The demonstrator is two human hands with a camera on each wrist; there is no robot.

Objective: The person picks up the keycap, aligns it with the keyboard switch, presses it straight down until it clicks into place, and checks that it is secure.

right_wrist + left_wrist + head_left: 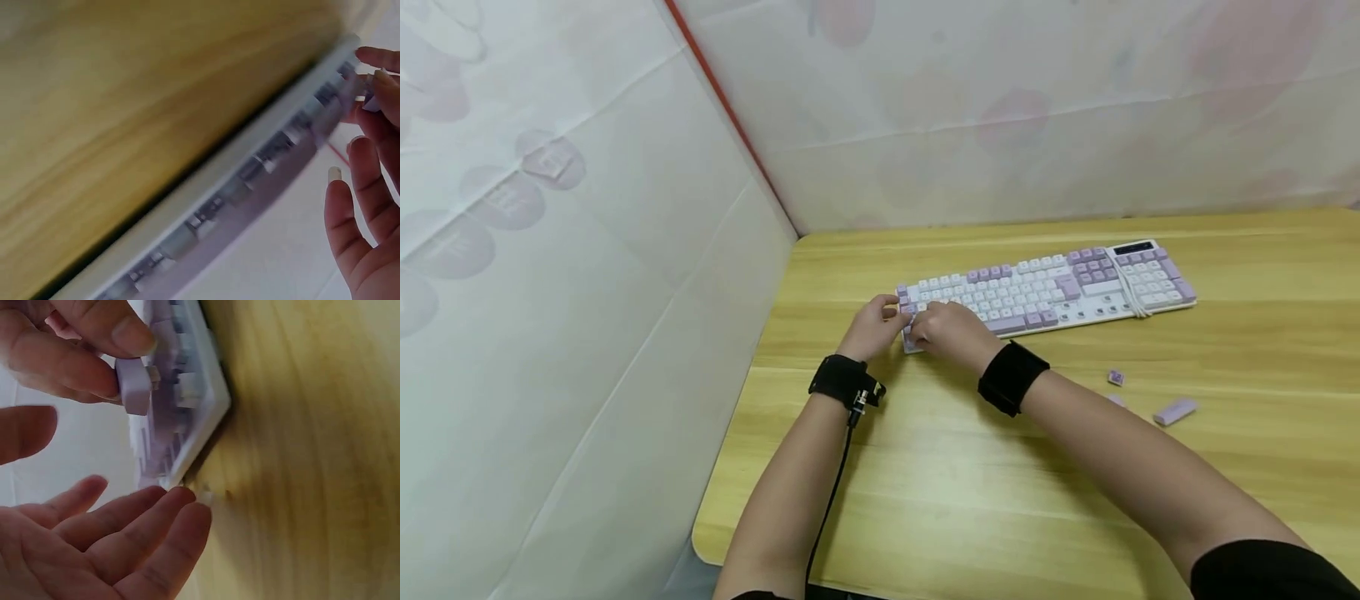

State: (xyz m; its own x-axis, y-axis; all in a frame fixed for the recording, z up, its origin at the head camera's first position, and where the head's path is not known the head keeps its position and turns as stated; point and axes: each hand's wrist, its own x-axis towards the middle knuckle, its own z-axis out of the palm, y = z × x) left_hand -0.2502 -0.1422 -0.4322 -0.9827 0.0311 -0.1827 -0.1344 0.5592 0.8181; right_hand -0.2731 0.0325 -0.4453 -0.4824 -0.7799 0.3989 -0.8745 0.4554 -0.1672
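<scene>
1. Yellow wooden table [940, 500], filling the lower frame.
2. White-and-purple keyboard [1022, 292], right of centre.
3. Left hand [868, 327], open beside the keyboard's left end.
4. Right hand [958, 333], mid-frame, pinching a purple key [133, 390].
5. Long key [1176, 412], lower right; small key [1116, 377], above it, leftward.

The table [962, 500] is viewed from the head, forward and downward. The keyboard [1030, 292] is shared by both wrist views, taken low and close.
</scene>
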